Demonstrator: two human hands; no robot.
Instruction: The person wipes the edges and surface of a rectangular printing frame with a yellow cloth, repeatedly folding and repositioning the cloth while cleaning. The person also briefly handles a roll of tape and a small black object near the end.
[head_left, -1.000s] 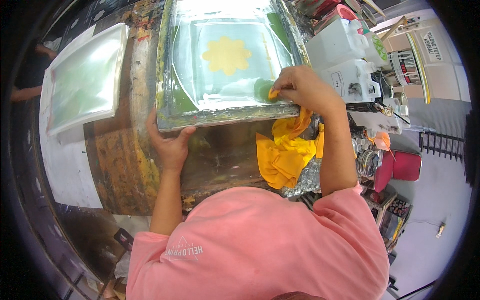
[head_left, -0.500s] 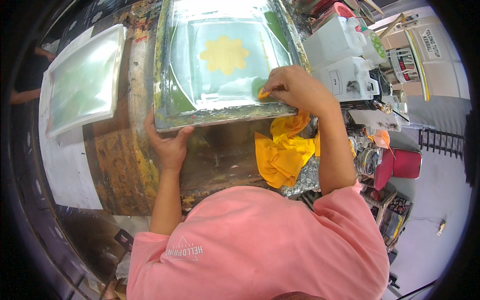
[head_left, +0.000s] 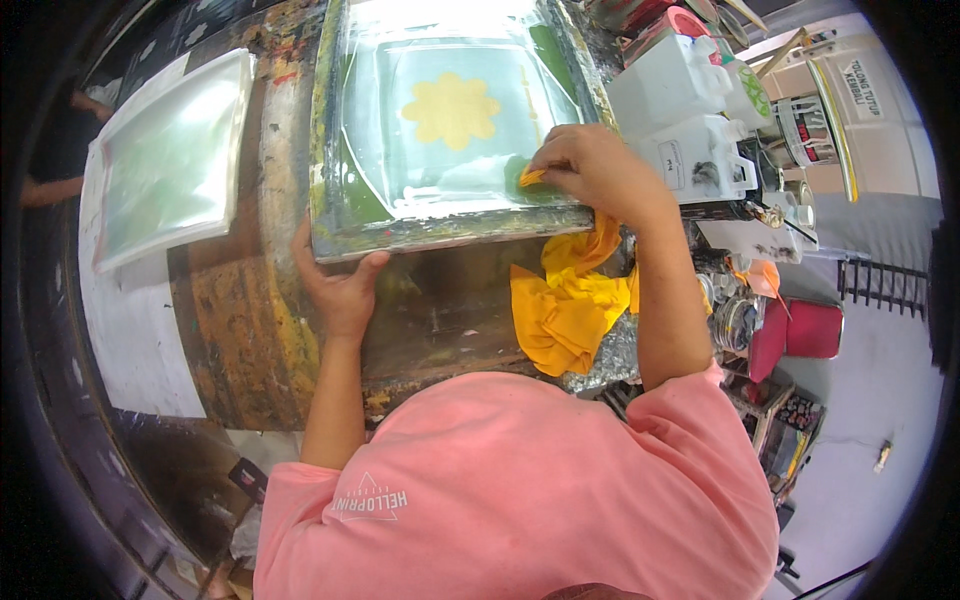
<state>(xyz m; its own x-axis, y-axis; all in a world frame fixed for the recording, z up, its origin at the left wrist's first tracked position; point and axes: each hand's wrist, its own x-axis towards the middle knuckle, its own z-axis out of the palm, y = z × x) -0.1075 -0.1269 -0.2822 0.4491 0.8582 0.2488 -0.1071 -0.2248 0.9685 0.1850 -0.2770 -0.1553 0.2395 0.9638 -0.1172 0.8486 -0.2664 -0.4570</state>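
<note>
A silk-screen printing frame (head_left: 455, 234) lies on the workbench, its mesh pale green with a yellow flower shape (head_left: 450, 112) in the middle and white smears around it. My left hand (head_left: 342, 292) grips the frame's near left corner, thumb against the near edge. Over the near right corner of the mesh, my right hand (head_left: 598, 172) pinches a bit of yellow-orange cloth (head_left: 530, 177), its tip at the mesh. More yellow cloth (head_left: 570, 320) lies bunched on the bench below that wrist; whether it joins the pinched bit is hidden.
A stack of clear plastic sheets (head_left: 170, 165) lies on white paper at the left. White plastic jugs (head_left: 695, 160) crowd the right side, with cans and tubs beyond. A red chair (head_left: 810, 328) stands farther right. Another person's arm (head_left: 50, 192) shows at the far left.
My right hand has shifted slightly up and left over the mesh with the cloth still pinched. The frame has moved very slightly right; my left hand keeps its hold.
</note>
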